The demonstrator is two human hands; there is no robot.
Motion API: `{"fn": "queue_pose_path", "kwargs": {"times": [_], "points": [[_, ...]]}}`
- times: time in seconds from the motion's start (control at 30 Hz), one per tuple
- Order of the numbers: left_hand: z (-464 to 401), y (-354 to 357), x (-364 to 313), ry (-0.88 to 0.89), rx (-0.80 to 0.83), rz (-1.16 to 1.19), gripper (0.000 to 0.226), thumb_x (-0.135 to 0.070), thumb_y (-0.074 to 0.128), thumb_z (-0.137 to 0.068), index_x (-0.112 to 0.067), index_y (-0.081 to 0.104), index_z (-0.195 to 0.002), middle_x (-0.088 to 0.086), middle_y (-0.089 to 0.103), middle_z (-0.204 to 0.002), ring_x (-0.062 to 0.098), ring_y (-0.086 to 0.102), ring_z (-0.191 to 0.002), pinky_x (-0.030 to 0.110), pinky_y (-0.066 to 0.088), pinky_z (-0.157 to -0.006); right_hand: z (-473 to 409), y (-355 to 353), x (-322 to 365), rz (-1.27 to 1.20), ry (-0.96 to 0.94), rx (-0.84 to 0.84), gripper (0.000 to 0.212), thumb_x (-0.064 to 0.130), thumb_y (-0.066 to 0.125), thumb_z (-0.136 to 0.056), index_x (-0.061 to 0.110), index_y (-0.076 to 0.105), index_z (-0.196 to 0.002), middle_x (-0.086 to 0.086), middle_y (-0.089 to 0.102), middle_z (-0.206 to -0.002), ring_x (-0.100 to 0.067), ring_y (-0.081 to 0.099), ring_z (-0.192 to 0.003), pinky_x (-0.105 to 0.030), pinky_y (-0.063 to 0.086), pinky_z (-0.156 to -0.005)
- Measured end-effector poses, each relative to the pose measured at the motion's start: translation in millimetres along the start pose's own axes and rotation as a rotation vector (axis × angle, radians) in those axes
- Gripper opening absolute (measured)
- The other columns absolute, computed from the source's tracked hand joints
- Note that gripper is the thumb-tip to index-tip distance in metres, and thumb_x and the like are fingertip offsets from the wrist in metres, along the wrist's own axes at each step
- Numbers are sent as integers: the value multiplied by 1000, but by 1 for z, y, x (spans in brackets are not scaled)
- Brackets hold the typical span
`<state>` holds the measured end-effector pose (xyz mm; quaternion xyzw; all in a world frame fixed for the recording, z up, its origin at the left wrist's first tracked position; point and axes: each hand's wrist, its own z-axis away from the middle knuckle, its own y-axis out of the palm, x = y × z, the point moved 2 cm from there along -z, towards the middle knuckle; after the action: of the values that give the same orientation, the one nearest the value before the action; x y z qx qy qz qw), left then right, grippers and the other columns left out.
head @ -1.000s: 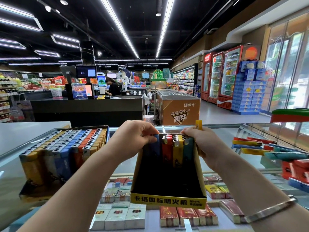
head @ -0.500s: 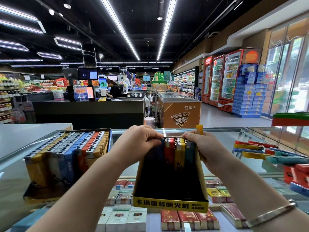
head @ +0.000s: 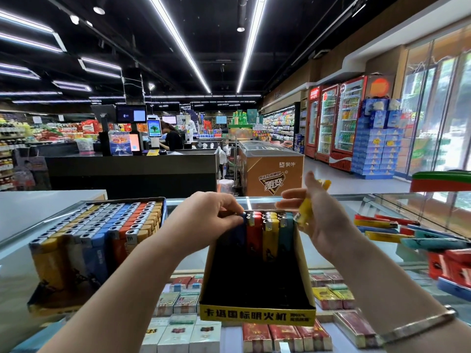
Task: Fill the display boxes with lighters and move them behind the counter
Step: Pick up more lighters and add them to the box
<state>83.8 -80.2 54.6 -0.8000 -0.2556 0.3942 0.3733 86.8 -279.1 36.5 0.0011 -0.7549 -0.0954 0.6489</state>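
Box [head: 257, 313], black inside with a yellow front strip, sits on the glass counter [head: 15, 258] directly in front of me. I see a single row of lighters [head: 266, 233] standing upright against its far wall: dark blue, red, yellow, teal from left to right. Rest of the box floor is bare.

My left hand [head: 204, 220] is at the left end of that row, fingers curled, fingertips pinching the top of the dark blue lighter. My right hand [head: 318, 215] is raised just right of the box's far corner, palm turned inward, fingers loosely spread; a yellow lighter [head: 304, 212] lies tilted across the palm. I cannot tell whether the thumb clamps it. A metal bangle [head: 418, 324] is on the right wrist.

Left of the box, well apart: a full box [head: 96, 240] of lighters in yellow, grey, blue and orange rows, tilted towards me. Right: loose lighters [head: 397, 233] lying flat on the glass, red, yellow, teal. Cigarette packs [head: 183, 335] show beneath the glass.

Beyond the counter: dark checkout desk [head: 132, 166] with screens, a person in black [head: 173, 138] behind it, a brown chest freezer [head: 272, 169], red drink coolers [head: 336, 121] along the right wall.
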Motion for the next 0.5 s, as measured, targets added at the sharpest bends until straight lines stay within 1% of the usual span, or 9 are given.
{"fn": "queue_pose_path", "kwargs": {"times": [0.03, 0.07, 0.17, 0.23, 0.27, 0.33, 0.4, 0.43, 0.5], "points": [[1, 0, -4, 31, -49, -98, 11, -37, 63, -84, -37, 66, -95, -15, 67, -103, 2, 61, -92, 29, 54, -79, 1, 0, 3, -44, -14, 23, 64, 57, 28, -93, 7, 65, -79, -13, 71, -82, -21, 64, -75, -34, 39, -66], [1, 1, -9, 79, -120, -166, 20, -43, 62, -84, -37, 66, -102, -16, 65, -108, 3, 59, -97, 29, 52, -81, 1, 1, 5, -64, -31, 49, 68, 59, 24, -93, 7, 66, -78, -14, 72, -83, -24, 65, -81, -35, 39, -70], [6, 5, -31, 270, -313, -123, 30, -48, 62, -80, -35, 66, -106, -18, 64, -109, 4, 57, -102, 25, 47, -81, 2, 8, 4, -38, -88, 130, 77, 65, 18, -88, 7, 68, -77, -17, 71, -90, -31, 63, -98, -42, 41, -85], [8, 11, -42, 363, -348, -105, 35, -53, 63, -77, -34, 65, -107, -17, 65, -108, 5, 56, -102, 23, 45, -80, 2, 13, 0, -13, -100, 160, 78, 73, 21, -77, 13, 71, -74, -14, 71, -92, -29, 61, -100, -49, 36, -99], [9, 14, -46, 400, -353, -125, 39, -55, 63, -76, -34, 63, -109, -16, 65, -110, 4, 56, -103, 21, 44, -79, 2, 15, -2, -1, -92, 173, 79, 77, 23, -71, 15, 73, -78, -11, 71, -95, -26, 60, -102, -52, 34, -102], [11, 19, -51, 447, -341, -155, 43, -53, 64, -76, -34, 58, -114, -13, 64, -115, 5, 56, -103, 19, 42, -80, 1, 17, -3, 20, -75, 212, 83, 81, 25, -67, 17, 73, -92, -9, 70, -104, -24, 59, -108, -51, 37, -101], [11, 22, -51, 433, -310, -82, 38, -49, 66, -77, -36, 55, -112, -14, 66, -111, 3, 59, -98, 18, 46, -80, 2, 19, -3, 38, -72, 252, 80, 83, 27, -66, 23, 74, -88, -7, 72, -99, -23, 61, -106, -47, 43, -94], [11, 22, -51, 391, -291, 15, 33, -44, 68, -78, -38, 55, -108, -16, 67, -105, 0, 61, -93, 17, 49, -78, 4, 21, -2, 44, -74, 274, 74, 83, 29, -64, 29, 75, -84, -6, 73, -97, -23, 62, -105, -46, 44, -93], [7, 23, -47, 269, -256, 262, 25, -31, 72, -78, -37, 58, -98, -21, 66, -88, -4, 62, -84, 16, 53, -71, 7, 23, -1, 70, -88, 285, 64, 84, 34, -61, 37, 74, -77, -6, 71, -102, -21, 59, -109, -48, 37, -100]]}}
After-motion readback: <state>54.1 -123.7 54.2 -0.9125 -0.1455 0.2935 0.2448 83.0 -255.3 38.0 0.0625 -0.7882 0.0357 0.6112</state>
